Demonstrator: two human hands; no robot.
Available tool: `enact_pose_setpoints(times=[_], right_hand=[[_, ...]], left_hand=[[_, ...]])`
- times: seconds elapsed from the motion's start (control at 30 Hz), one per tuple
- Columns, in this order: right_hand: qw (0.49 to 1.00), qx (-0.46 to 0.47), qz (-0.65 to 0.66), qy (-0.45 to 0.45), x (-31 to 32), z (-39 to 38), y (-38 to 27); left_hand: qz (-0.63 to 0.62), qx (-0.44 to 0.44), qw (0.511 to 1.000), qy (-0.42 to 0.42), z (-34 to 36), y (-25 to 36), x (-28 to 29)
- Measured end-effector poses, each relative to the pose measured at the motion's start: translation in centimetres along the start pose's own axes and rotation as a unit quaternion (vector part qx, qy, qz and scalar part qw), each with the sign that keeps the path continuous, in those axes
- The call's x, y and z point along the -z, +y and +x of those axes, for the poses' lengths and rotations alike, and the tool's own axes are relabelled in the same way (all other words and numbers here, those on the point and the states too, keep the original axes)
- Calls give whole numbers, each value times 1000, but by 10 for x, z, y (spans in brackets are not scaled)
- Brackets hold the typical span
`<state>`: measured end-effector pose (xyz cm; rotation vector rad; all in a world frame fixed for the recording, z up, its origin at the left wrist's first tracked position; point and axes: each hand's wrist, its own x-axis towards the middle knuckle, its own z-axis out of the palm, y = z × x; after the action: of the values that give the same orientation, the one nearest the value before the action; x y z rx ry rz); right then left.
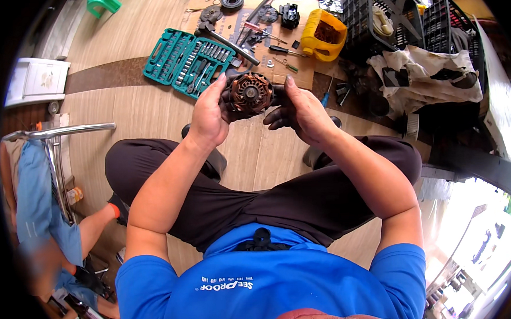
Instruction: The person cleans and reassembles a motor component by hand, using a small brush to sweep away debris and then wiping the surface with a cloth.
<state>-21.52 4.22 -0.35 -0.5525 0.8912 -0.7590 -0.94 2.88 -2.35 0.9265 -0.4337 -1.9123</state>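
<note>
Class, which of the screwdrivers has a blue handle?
The screwdriver just beyond the right hand, below the yellow jug in the picture. The red-handled one and black-handled one lie left of the jug.

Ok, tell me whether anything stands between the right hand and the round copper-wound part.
Nothing visible does: the right hand is close beside the copper-wound part, though finger contact is hard to tell. The left hand holds it from the other side.

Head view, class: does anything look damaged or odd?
The yellow jug beside the black crate looks odd: its wide opening appears cut, exposing brownish contents. Also, the right hand has blackened fingers, probably grime.
</note>
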Motion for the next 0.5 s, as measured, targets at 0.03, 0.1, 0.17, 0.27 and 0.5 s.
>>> enact_pose_setpoints(times=[0.03, 0.1, 0.17, 0.27, 0.5], right_hand=[[1000, 1, -1, -1, 0, 0, 0], [1000, 2, -1, -3, 1, 0, 0], [1000, 4, -1, -3, 2, 0, 1], [1000, 7, -1, -1, 1, -1, 0], [1000, 11, 3, -6, 1, -1, 0]], left_hand=[[2, -2, 1000, -1, 0, 0, -1], [6, -2, 1000, -2, -1, 1, -2], [11, 2, 1000, -1, -2, 2, -5], [15, 7, 1000, 0, -3, 3, -6], [-4, 8, 1000, -11, 0, 1, -3]])
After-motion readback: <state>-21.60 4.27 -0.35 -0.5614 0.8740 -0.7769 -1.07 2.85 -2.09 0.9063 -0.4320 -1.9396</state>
